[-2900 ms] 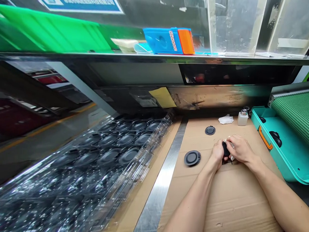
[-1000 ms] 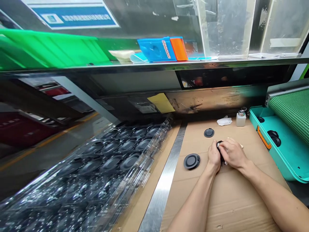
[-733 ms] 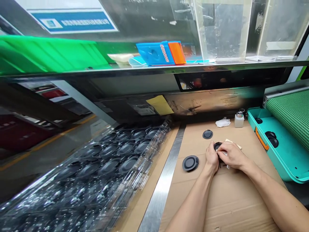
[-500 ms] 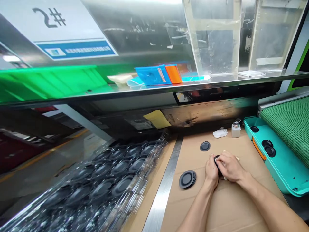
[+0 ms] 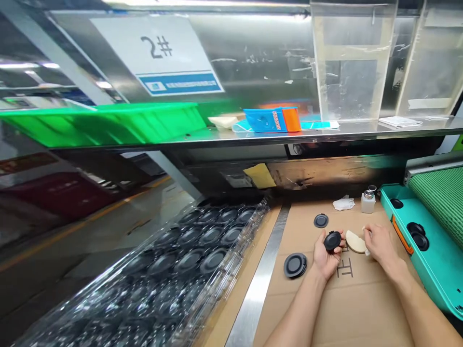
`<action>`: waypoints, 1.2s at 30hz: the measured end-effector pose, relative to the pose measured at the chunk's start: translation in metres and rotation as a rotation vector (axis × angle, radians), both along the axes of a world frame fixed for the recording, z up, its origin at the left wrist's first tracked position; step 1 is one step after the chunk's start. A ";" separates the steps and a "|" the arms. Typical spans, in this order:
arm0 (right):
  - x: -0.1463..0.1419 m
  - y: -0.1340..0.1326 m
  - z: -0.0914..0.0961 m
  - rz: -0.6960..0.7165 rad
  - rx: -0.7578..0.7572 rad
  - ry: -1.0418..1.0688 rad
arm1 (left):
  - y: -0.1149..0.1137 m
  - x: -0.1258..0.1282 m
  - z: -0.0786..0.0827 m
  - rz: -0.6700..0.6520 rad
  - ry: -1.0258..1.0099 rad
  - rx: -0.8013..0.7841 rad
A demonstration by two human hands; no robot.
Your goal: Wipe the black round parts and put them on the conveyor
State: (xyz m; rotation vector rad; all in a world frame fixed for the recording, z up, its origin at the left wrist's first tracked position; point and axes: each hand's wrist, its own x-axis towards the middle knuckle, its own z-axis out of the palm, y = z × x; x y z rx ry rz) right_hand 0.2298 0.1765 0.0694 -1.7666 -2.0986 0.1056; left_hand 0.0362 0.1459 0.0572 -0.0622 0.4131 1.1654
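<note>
My left hand (image 5: 325, 255) is closed round the edge of a round black plastic lid (image 5: 332, 240) with a small tab, held face up above the cardboard. To its right lies a cream half-round pad (image 5: 355, 242). Beside that pad is my right hand (image 5: 379, 245), fingers pinched together; a bit of white shows at the fingertips, too small to name. Left of my hands sits a short stack of black lids (image 5: 295, 265). One more black lid (image 5: 320, 220) lies farther back.
A clear plastic tray (image 5: 231, 270) full of black lids stands at left. At right, a teal bin (image 5: 434, 270) holds several lids beside a green conveyor belt (image 5: 441, 193). A small white bottle (image 5: 368, 202) and a crumpled white tissue (image 5: 343, 203) are at the back. A metal shelf (image 5: 253, 137) crosses above.
My hands were together on the black lid; my right hand has moved away to the right, uncovering the cream pad. My left hand now shows the lid face up. The view has swung left.
</note>
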 end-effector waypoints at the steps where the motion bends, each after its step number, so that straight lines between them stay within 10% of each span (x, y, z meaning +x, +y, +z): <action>1: 0.003 0.000 0.002 -0.039 -0.050 -0.063 | 0.001 -0.001 0.000 0.000 -0.040 -0.015; 12: -0.026 -0.015 -0.013 0.328 -0.017 -0.168 | 0.003 -0.015 0.004 0.031 -0.166 -0.098; 20: -0.038 -0.017 -0.004 0.282 0.190 0.442 | 0.005 0.000 -0.011 0.166 0.142 0.041; 36: -0.068 -0.036 -0.021 0.347 0.263 0.157 | 0.001 0.006 -0.012 0.074 0.111 0.186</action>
